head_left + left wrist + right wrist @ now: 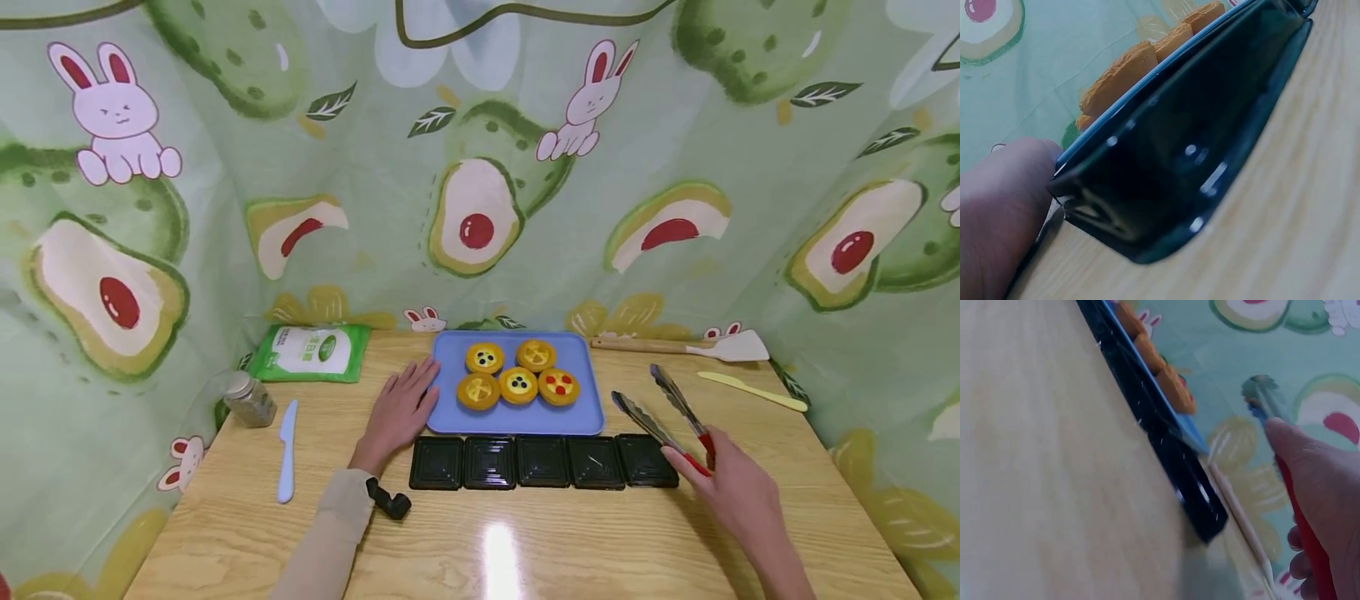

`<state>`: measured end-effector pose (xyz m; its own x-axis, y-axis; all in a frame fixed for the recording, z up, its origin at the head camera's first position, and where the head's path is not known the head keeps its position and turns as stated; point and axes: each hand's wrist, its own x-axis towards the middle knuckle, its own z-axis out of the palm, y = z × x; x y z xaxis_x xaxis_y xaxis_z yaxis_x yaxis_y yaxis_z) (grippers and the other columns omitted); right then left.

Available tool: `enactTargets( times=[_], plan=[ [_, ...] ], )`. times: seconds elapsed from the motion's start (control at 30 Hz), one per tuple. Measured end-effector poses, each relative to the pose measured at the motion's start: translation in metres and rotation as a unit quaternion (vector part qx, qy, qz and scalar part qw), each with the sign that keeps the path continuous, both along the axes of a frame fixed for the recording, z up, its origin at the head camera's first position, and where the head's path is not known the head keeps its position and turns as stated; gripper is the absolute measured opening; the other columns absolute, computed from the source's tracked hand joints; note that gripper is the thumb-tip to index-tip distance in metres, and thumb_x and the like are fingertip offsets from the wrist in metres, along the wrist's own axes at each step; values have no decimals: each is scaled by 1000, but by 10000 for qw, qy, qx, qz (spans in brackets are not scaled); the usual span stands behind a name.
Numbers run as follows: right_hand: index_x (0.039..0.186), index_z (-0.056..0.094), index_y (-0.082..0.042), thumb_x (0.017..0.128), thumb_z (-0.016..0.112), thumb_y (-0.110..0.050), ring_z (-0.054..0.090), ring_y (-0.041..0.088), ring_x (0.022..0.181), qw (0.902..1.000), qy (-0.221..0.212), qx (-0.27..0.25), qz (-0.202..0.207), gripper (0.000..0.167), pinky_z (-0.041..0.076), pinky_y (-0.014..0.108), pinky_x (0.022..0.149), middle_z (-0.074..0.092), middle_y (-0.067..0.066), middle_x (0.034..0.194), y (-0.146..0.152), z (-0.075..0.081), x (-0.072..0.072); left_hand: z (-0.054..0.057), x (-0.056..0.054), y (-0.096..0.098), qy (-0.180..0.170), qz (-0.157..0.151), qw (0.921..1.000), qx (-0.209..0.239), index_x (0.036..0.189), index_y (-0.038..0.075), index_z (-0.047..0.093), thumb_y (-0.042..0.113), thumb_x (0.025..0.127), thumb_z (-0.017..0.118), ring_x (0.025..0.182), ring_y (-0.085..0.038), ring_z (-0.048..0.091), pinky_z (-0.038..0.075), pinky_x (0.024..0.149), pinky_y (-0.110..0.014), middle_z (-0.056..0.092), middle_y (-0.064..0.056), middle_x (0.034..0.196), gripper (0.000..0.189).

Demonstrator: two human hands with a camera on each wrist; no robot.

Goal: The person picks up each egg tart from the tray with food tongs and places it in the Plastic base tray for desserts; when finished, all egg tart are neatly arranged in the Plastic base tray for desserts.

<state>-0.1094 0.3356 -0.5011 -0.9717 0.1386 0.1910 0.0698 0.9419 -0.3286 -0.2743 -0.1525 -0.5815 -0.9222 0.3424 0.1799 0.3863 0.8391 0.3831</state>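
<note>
Right grip [738, 492]: curling round the red-handled tongs [678, 403], whose metal arms are standing wide apart with nothing between them. The tarts [519, 385] are sitting ahead and to the left of this grip, five on the blue tray [592, 422]; the red-dotted tart [558, 387] is lying nearest. The row of black containers [543, 461] is running leftward from just beside the grip. Left grip [401, 404]: lying flattish on the desk [420, 542], fingers at the tray's edge, seemingly steadying it.

From where I'm standing, good handling is calling for a light squeeze; crushing a tart's rim is seeming the main risk. I'm favouring low, level tips, straddling a tart's sides rather than pressing its topping. The nearest container is lying close by the tongs' left arm, so I'm advising lifting clear of it. The spatula [675, 346] is lying beyond the tips.
</note>
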Motion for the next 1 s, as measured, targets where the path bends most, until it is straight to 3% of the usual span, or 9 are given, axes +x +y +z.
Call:
enactTargets(
  times=[0.3, 0.53, 1.0],
  plan=[
    [121, 56, -2, 92, 70, -65, 43, 18, 58, 9968, 5, 112, 793, 71, 31, 33, 48, 47, 2, 72, -23, 5, -35, -1, -2, 1, 70, 16, 10000, 40, 166, 25, 30, 49, 113, 32, 159, -29, 22, 16, 127, -56, 26, 6, 172, 59],
    [115, 58, -2, 91, 70, -66, 42, 16, 56, 9925, 0, 215, 1203, 69, 32, 31, 48, 46, 0, 69, -34, 5, -55, 3, 1, 0, 0, 3, 10000, -29, 166, 24, 30, 47, 113, 33, 160, -28, 22, 16, 128, -55, 24, 6, 172, 58],
    [115, 64, -4, 88, 66, -75, 46, 16, 58, 9878, -502, 275, 1447, 76, 33, 32, 47, 43, -1, 66, -47, 6, -80, 2, 1, 1, 31, 15, 10000, -63, 167, 24, 29, 47, 113, 33, 160, -29, 21, 14, 128, -56, 24, 4, 173, 59]
  ],
)
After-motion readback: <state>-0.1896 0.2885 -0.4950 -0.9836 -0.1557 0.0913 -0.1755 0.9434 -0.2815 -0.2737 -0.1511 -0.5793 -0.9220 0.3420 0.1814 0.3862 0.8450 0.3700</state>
